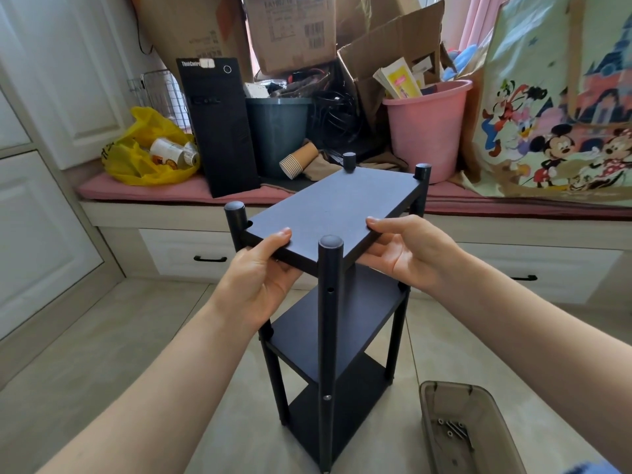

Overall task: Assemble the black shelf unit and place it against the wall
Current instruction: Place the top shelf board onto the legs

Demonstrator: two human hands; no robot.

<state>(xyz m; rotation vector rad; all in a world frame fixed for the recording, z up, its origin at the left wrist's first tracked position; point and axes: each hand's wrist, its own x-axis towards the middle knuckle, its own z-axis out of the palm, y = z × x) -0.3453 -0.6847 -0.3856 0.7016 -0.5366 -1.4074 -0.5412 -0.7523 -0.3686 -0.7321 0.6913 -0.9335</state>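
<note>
The black shelf unit (328, 336) stands upright on the tiled floor in front of me, with four round posts and three boards. Its top board (335, 206) sits tilted between the capped post tops. My left hand (260, 278) grips the board's near left edge, thumb on top and fingers underneath. My right hand (407, 251) grips the near right edge the same way. The nearest post (329, 302) shows an empty screw hole below the top board and a screw head lower down.
A smoky plastic tray (434, 415) holding several screws lies on the floor at the lower right. Behind the shelf runs a window bench with a pink cushion (171, 189), a black computer tower (219, 128), bins, a pink bucket (424, 128) and cardboard boxes. White cabinets line the left.
</note>
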